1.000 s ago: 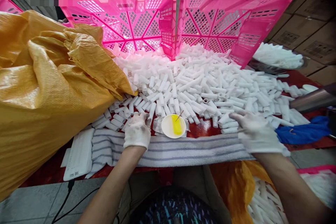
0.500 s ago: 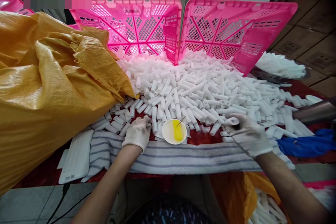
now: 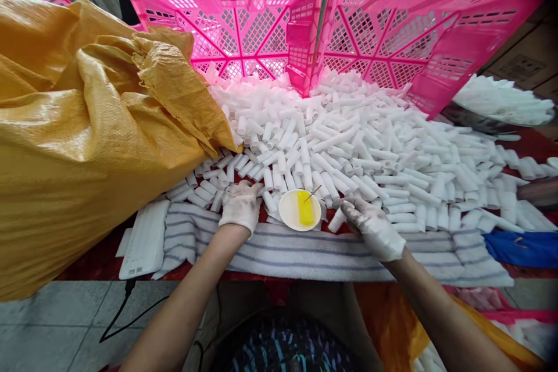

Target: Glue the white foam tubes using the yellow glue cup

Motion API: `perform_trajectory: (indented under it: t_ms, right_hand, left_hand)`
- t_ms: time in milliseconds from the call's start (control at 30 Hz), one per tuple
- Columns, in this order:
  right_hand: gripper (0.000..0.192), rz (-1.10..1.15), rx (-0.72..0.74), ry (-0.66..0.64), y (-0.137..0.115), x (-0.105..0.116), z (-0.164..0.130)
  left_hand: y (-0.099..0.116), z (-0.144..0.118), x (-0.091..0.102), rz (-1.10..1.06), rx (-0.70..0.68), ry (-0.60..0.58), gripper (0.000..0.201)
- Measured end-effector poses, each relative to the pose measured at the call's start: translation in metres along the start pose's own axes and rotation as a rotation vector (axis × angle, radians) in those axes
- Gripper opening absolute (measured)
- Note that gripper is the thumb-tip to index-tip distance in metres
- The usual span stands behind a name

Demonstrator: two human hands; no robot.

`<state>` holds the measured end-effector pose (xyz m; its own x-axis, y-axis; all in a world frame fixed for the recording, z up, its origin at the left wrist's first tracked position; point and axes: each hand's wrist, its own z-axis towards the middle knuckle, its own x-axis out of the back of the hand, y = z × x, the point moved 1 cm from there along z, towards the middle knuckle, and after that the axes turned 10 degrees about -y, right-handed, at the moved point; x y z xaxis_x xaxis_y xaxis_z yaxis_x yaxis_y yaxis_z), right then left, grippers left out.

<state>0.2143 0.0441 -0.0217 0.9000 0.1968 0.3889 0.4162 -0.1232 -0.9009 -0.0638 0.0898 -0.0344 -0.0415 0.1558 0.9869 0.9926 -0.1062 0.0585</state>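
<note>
My left hand (image 3: 240, 206), in a white glove with grey smudges, is at the near edge of a pile of short white tubes (image 3: 349, 133). Its fingers are curled, and what they hold, if anything, is hidden. Between my hands sits a small white dish (image 3: 288, 212) with a yellow block (image 3: 306, 209) and a thin stick (image 3: 313, 192) leaning in it. To the right of the dish, my gloved right hand (image 3: 372, 228) has its fingers closed on a white tube (image 3: 337, 221), which points toward the dish.
A striped towel (image 3: 305, 256) lines the table's front edge. A large yellow sack (image 3: 108, 157) bulges at left, beside a white power strip-like device (image 3: 143, 238). Pink crates (image 3: 244, 29) stand behind the pile. A blue cloth (image 3: 523, 247) and a heaped bowl (image 3: 501, 104) are at right.
My right hand has moved left, closer to the dish, with a white tube at its fingers. My left hand stays by the pile. The camera view has tipped down and turned slightly left.
</note>
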Motion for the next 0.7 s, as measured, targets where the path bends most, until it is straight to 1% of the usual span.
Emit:
perform_trajectory:
  t_ms: [33,100,167,200,267,300,367,433,467,500,600,633,700]
  right_hand:
    - [0.041,0.058,-0.026,-0.011,0.001,0.0,0.0]
    - [0.046,0.325,-0.115,-0.099,0.0,-0.005,0.001]
    - [0.052,0.51,-0.15,-0.174,-0.003,-0.014,0.003]
    - [0.054,0.533,-0.154,-0.18,-0.004,-0.02,0.006]
    - [0.052,0.45,-0.123,-0.127,-0.005,-0.031,0.011]
    - [0.048,0.37,-0.075,-0.082,-0.004,-0.035,0.013]
    - [0.036,0.214,0.088,0.009,0.001,-0.039,0.016]
    - [0.027,0.124,0.27,0.057,0.007,-0.04,0.016]
    - [0.026,0.099,0.316,0.065,0.01,-0.04,0.016]
    - [0.027,0.074,0.318,0.062,0.013,-0.039,0.015]
    - [0.031,0.009,0.232,0.049,0.017,-0.038,0.011]
    - [0.03,0.007,0.24,0.048,0.018,-0.038,0.01]
    - [0.025,0.024,0.304,0.055,0.017,-0.039,0.008]
  left_hand:
    - [0.0,0.0,-0.001,-0.024,-0.007,0.005,0.032]
    - [0.0,0.0,-0.002,-0.092,-0.006,0.029,0.029]
    - [-0.003,-0.002,-0.003,-0.166,0.02,0.097,0.029]
    - [-0.004,-0.004,-0.002,-0.204,0.035,0.147,0.03]
    - [-0.007,-0.009,-0.002,-0.303,0.043,0.245,0.032]
    - [-0.008,-0.012,-0.002,-0.374,0.039,0.281,0.032]
    - [-0.008,-0.02,-0.002,-0.574,0.032,0.306,0.034]
    - [-0.004,-0.027,-0.003,-0.806,0.027,0.27,0.035]
    - [-0.002,-0.031,-0.004,-0.905,0.021,0.234,0.035]
    - [0.002,-0.034,-0.004,-0.987,0.01,0.189,0.034]
    - [0.014,-0.04,-0.006,-1.148,-0.053,0.026,0.034]
    - [0.018,-0.041,-0.007,-1.184,-0.072,-0.017,0.034]
    - [0.023,-0.04,-0.01,-1.232,-0.088,-0.066,0.035]
